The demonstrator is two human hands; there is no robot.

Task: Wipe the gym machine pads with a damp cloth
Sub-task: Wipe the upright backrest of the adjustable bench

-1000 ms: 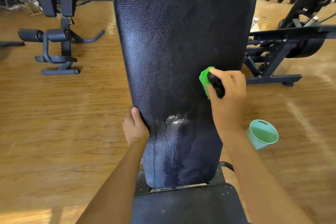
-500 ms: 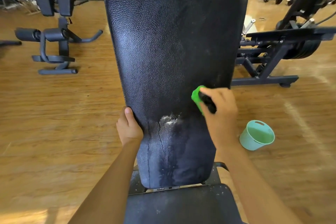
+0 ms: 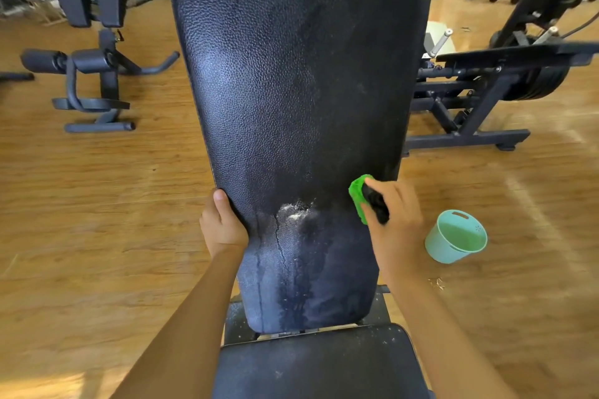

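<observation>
The green cloth point(image 3: 359, 196) is held in the right hand point(image 3: 393, 223) grip against the back pad point(image 3: 301, 91) at its right edge; the left edge is clasped by the left hand point(image 3: 223, 226). Foam and drips at the lower end are left to be wiped; the seat pad point(image 3: 319, 366) appears untouched.

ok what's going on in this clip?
A person is wiping a gym bench's back pad. The right hand presses a green cloth against the pad's right edge, while the left hand grips its left edge. Suds and drips streak the lower pad. A teal bucket sits on the floor alongside.
</observation>
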